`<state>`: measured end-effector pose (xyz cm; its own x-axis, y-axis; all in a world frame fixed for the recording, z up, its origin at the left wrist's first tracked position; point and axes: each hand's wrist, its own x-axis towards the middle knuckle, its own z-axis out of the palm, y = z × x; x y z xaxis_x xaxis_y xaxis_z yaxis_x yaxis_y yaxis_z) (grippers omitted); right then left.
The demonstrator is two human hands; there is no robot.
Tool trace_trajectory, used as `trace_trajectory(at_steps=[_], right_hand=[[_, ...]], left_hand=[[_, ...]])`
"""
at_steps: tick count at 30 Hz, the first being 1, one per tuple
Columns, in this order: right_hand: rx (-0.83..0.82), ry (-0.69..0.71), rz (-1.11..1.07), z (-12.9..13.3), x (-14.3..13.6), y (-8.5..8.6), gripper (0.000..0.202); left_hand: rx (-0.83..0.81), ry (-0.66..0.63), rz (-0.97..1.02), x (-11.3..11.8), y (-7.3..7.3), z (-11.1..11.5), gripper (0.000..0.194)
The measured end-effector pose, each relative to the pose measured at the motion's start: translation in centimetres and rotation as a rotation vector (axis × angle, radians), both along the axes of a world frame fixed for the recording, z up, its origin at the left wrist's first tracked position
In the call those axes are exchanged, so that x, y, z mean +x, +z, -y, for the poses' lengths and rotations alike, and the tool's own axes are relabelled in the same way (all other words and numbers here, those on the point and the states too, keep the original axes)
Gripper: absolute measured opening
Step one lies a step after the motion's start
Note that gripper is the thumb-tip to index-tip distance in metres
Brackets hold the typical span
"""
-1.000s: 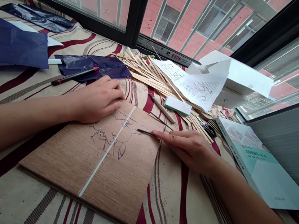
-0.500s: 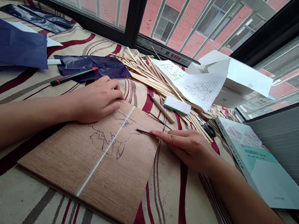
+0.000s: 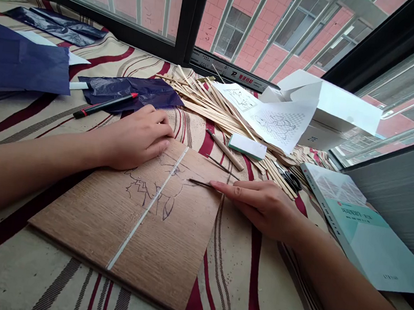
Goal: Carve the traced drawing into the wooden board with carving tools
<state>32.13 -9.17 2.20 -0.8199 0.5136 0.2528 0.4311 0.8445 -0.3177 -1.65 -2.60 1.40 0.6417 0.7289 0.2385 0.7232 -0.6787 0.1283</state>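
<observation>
Head view: tool juts past right fingers

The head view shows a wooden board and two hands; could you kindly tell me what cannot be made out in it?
In the head view:
Dark tool: the right hand holding it hides its rear part.
Drawing: the left hand hides whether it continues underneath.
Leftmost purple sheet: cut off by the picture's left edge.
Book: its lowest cover lettering is too small to read.

Brown board (sketched on), flat, dark tool
</observation>
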Motion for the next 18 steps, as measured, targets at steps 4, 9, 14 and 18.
trace_trajectory(at_steps=[4,9,14,18], right_hand=[[0.009,0.024,-0.009,-0.04,0.06,0.03,0.042],[-0.008,-0.015,0.032,0.04,0.15,0.22,0.044],[0.001,-0.015,0.026,0.07,-0.04,0.3,0.044],[-0.019,0.007,0.031,0.04,-0.11,0.37,0.045]], left_hand=[[-0.011,0.009,0.003,0.13,0.09,0.04,0.048],[-0.013,0.002,-0.017,-0.02,0.01,0.1,0.045],[0.017,-0.028,-0.013,-0.15,-0.2,0.28,0.047],[0.002,-0.027,-0.028,-0.11,0.02,0.36,0.048]])
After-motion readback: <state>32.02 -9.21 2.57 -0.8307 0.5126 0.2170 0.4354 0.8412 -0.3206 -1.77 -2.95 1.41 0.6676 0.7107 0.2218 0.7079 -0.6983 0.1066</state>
